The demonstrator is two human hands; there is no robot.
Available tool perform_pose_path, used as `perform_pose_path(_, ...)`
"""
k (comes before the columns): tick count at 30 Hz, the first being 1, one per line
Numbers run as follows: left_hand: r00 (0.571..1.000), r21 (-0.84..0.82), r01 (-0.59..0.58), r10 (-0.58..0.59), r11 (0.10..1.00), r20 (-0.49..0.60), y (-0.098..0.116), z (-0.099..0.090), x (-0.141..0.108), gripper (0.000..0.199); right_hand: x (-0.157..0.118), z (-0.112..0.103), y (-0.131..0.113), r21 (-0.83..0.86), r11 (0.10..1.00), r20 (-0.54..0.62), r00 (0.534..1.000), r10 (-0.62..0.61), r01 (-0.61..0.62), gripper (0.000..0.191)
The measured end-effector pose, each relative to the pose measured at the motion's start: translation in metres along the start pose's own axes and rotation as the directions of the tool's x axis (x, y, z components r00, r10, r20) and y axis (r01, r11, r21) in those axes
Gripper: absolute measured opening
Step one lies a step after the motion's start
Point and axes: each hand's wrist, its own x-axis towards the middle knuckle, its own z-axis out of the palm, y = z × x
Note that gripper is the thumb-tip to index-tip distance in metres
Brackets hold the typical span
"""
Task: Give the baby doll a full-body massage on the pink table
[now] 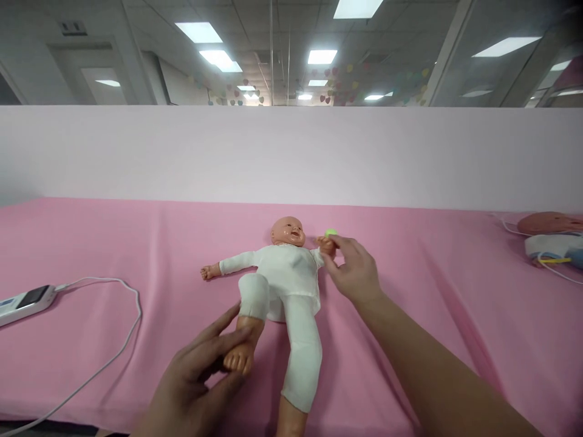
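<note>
A baby doll [291, 267] in a white top and white leggings lies on its back, its head toward the far side. My left hand [200, 364] is closed around the doll's bare foot and ankle at the left, and that leg is bent at the knee. The fingers of my right hand [353, 264] pinch the doll's raised hand [327, 244] at the right. Just behind that small hand shows a bright green round thing [330, 232]. The doll's other arm stretches out to the left, and its other leg points toward me.
Pink cloth [182, 237] covers the table, with a white wall [291, 158] behind it. On the left lies a white device [27, 304] with a dark screen and a white cable. Part of another doll [549, 223] with tubes lies at the right edge.
</note>
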Motion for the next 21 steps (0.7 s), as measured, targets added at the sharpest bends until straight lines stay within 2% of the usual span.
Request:
perform_pose_path(3,0.999,-0.021,-0.017,0.017,1.000,-0.038,0.005,0.010,0.029,0.041,-0.006,0.013,-0.017,0.024,0.968,0.084,0.964,-0.251,0.250,0.024)
perform_pose_path(5,0.997,-0.060,0.034,-0.038,0.998,-0.068,0.008,0.017,0.047,0.043,-0.009,0.019,-0.024,0.042,0.936,0.151,0.923,-0.353,0.351,0.022)
perform_pose_path(8,0.990,-0.150,0.122,-0.131,0.981,-0.048,0.011,0.027,0.069,0.049,-0.012,0.025,-0.030,0.080,0.910,0.236,0.879,-0.414,0.407,0.020)
perform_pose_path(11,0.985,-0.210,0.158,-0.167,0.965,-0.030,0.015,0.035,0.083,0.046,-0.013,0.028,-0.032,0.127,0.905,0.294,0.856,-0.425,0.406,0.019)
perform_pose_path(13,0.984,-0.220,0.167,-0.176,0.961,-0.021,0.016,0.038,0.087,0.044,-0.013,0.029,-0.031,0.141,0.914,0.307,0.861,-0.405,0.380,0.019)
perform_pose_path(16,0.983,-0.227,0.171,-0.181,0.959,-0.021,0.015,0.038,0.081,0.047,-0.012,0.029,-0.024,0.161,0.945,0.279,0.906,-0.319,0.284,0.022)
perform_pose_path(19,0.983,-0.189,0.163,-0.176,0.969,-0.059,0.010,0.033,0.062,0.054,-0.007,0.027,-0.009,0.186,0.978,0.209,0.969,-0.133,0.094,0.026)
perform_pose_path(21,0.988,-0.137,0.112,-0.125,0.984,-0.096,0.004,0.027,0.046,0.051,-0.001,0.021,0.004,0.215,0.972,0.157,0.986,0.056,-0.090,0.031)
